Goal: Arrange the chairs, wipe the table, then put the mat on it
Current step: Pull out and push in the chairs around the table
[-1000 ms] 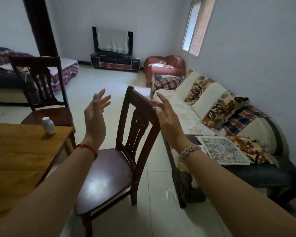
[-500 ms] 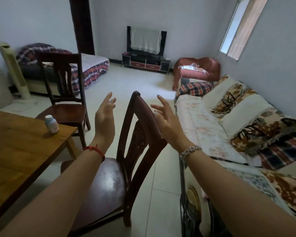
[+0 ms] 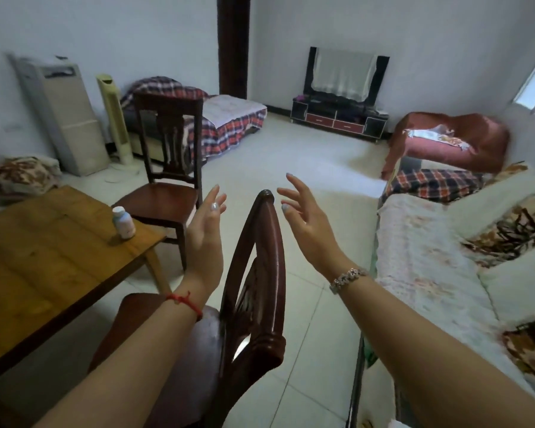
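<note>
A dark wooden chair (image 3: 261,273) stands just in front of me, its backrest top seen edge-on between my hands. My left hand (image 3: 206,236) hovers open to the left of the backrest, and my right hand (image 3: 306,223) hovers open to its right; neither touches the wood. A second dark chair (image 3: 167,168) stands farther back by the far corner of the wooden table (image 3: 44,257) on the left. No mat shows.
A small white bottle (image 3: 123,222) stands near the table's far right corner. A covered sofa (image 3: 445,273) runs along the right. Two tower fans (image 3: 74,118), a daybed with plaid covers (image 3: 229,118) and a TV stand (image 3: 337,118) line the far walls. Tiled floor lies beyond.
My view has swung left and closer over the near chair, so its backrest now points away between my hands. Both hands have stayed open and come nearer the backrest top.
</note>
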A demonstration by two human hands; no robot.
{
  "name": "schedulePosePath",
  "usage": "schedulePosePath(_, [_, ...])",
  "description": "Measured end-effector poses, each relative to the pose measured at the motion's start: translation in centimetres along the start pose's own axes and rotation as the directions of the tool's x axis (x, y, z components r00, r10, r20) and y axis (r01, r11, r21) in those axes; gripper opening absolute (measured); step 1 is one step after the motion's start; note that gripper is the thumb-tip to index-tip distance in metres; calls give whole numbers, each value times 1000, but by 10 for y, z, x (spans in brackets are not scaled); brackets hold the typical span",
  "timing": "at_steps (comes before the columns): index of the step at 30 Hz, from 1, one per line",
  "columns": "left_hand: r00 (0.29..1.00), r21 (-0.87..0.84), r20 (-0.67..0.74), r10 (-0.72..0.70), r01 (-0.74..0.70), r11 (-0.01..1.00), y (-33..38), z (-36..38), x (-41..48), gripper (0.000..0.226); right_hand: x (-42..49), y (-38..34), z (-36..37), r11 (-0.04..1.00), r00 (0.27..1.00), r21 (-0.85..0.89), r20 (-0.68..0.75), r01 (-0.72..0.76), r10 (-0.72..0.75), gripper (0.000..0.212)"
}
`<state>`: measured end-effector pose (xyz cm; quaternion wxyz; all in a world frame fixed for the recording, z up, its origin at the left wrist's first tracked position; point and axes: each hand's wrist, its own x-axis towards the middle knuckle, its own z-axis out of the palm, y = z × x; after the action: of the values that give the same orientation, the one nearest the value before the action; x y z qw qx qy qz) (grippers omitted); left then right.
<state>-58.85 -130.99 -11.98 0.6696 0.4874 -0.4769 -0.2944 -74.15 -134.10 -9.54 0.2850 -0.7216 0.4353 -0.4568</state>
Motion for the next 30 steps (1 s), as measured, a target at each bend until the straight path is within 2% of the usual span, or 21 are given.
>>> schedulePosePath(4, [995, 71, -96, -32, 39, 997, -5, 18, -2, 54, 33, 27, -7, 997, 986, 54, 152, 57, -64, 46])
schedulePosePath(7, [986, 170, -159, -50, 77, 982, -6, 32, -11, 54, 54, 42, -5, 992, 947, 71, 298, 100, -117, 46])
schedulePosePath(11, [952, 228, -179, -250, 287, 930, -11, 53, -24, 53, 70, 58, -1, 989, 861, 99, 489, 105, -141, 49])
schedulePosePath(13, [907, 318, -111, -407, 420, 850, -11, 67, -34, 68, 76, 68, 0, 992, 806, 89, 578, 92, -127, 51])
schedulePosePath(16, [780, 498, -72, -621, 568, 656, -16, 83, -46, 88, 86, 79, 6, 996, 683, 42, 726, 75, -82, 55])
schedulePosePath(19, [615, 703, -70, -785, 589, 399, -25, 92, -56, 100, 89, 86, 9, 995, 520, -48, 854, 91, -6, 58])
schedulePosePath(20, [589, 755, -86, -803, 565, 333, -27, 96, -60, 99, 89, 88, 11, 989, 475, -85, 880, 118, 19, 60])
schedulePosePath(21, [587, 790, -110, -802, 542, 288, -30, 99, -64, 97, 90, 89, 11, 984, 442, -116, 896, 138, 44, 61])
schedulePosePath(24, [659, 865, -201, -724, 467, 185, -37, 103, -68, 88, 88, 92, 18, 964, 351, -177, 931, 199, 98, 66])
schedulePosePath(26, [698, 902, -238, -675, 416, 112, -39, 102, -69, 79, 84, 93, 25, 931, 260, -211, 956, 298, 133, 67])
schedulePosePath(28, [709, 918, -257, -657, 392, 64, -40, 102, -68, 61, 82, 94, 31, 864, 160, -263, 964, 428, 215, 67])
schedulePosePath(30, [720, 926, -250, -647, 373, 57, -39, 102, -68, 42, 84, 92, 35, 811, 65, -312, 944, 495, 324, 72])
